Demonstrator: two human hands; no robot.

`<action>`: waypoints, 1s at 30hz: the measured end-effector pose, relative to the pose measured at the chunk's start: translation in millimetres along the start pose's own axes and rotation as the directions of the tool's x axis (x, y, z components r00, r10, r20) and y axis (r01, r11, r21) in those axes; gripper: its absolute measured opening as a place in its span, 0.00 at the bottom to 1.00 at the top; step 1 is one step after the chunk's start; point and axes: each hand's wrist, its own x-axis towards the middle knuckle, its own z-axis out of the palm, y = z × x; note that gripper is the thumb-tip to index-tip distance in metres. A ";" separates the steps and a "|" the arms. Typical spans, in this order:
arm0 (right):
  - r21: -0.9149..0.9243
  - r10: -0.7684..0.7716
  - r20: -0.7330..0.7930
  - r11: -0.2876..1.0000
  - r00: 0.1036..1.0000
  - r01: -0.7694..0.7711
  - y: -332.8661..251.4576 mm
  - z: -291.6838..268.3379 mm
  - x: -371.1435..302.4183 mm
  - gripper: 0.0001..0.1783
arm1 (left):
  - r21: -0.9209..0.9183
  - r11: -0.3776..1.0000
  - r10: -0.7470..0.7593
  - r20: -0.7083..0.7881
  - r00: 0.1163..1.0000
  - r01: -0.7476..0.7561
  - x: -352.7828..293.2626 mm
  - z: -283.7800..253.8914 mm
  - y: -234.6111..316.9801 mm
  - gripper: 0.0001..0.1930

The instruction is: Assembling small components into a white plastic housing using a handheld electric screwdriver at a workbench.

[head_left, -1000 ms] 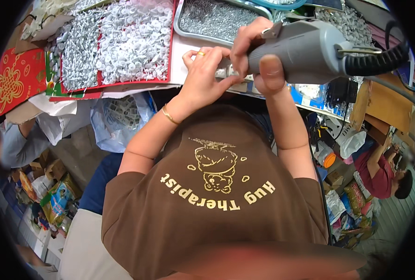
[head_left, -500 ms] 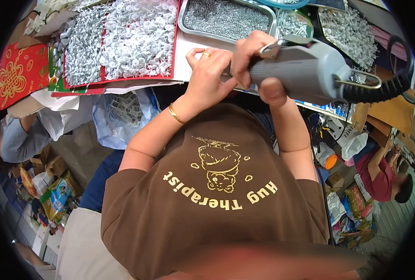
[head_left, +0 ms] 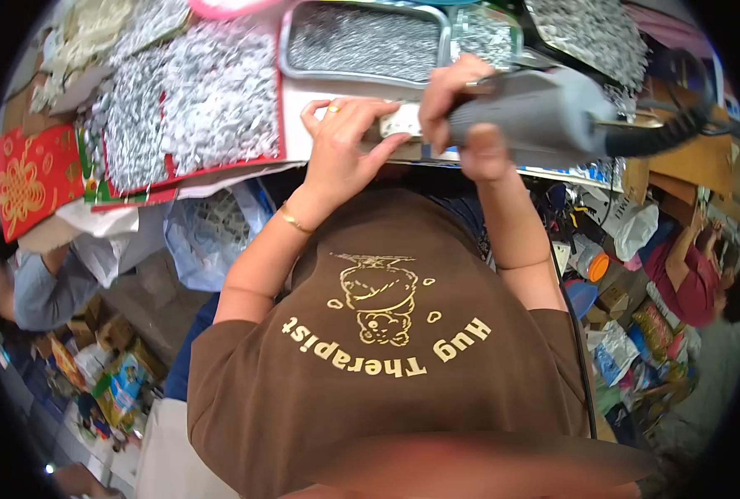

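My left hand (head_left: pixel 341 141) is at the front edge of the worktop, thumb below and fingers above a small white piece with dark spots (head_left: pixel 401 122), which it grips at the side. In my right hand (head_left: pixel 461 116) is a grey corded electric screwdriver (head_left: pixel 540 112), lying nearly level with its body to the right. Its front end is hidden by my fingers. A metal hanging loop and a black coiled cord (head_left: pixel 673 141) are at its rear end. The picture is blurred by motion.
Beyond my hands stands a metal tray (head_left: pixel 366 46) of small screws. A red-edged tray (head_left: pixel 220 87) of white and silver fasteners is at left, a dark tray (head_left: pixel 586 37) of small parts at right. Below hangs a plastic bag (head_left: pixel 216 224) of white pieces. Other people sit on both sides.
My left hand has opened a little and drawn left from the right hand, uncovering the white piece. The screwdriver stays in my right hand. The whole view has shifted slightly.
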 end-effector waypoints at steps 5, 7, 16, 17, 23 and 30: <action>0.184 0.016 -0.026 0.983 1.000 -0.011 3.9 1.9 2.5 0.33 | 0.018 0.999 0.035 0.000 0.999 -0.035 -3.2 4.0 -0.3 0.20; 0.235 0.033 -0.036 0.972 0.999 -0.023 3.0 -4.0 2.0 0.32 | 0.029 0.999 0.043 0.038 0.998 -0.044 -3.2 3.7 1.0 0.22; -0.613 0.165 -0.522 0.609 0.837 -0.503 -46.1 -130.1 12.0 0.24 | -0.082 0.990 0.120 0.031 0.992 -0.117 -7.0 5.8 -10.8 0.24; -0.650 0.168 -0.612 0.448 0.772 -0.613 -52.5 -155.8 5.4 0.27 | -0.150 0.978 0.150 0.015 0.989 -0.146 -5.0 6.0 -6.7 0.24; -0.632 -0.065 -0.752 -0.209 0.656 -0.746 -11.3 -322.3 -54.5 0.37 | -0.239 0.967 0.035 -0.198 0.980 -0.083 -14.1 -13.4 -11.1 0.24; -0.584 -0.079 -0.806 -0.051 0.587 -0.810 9.6 -367.1 -81.2 0.30 | -0.381 0.754 -0.415 0.356 0.837 0.535 -33.8 -130.0 -20.9 0.20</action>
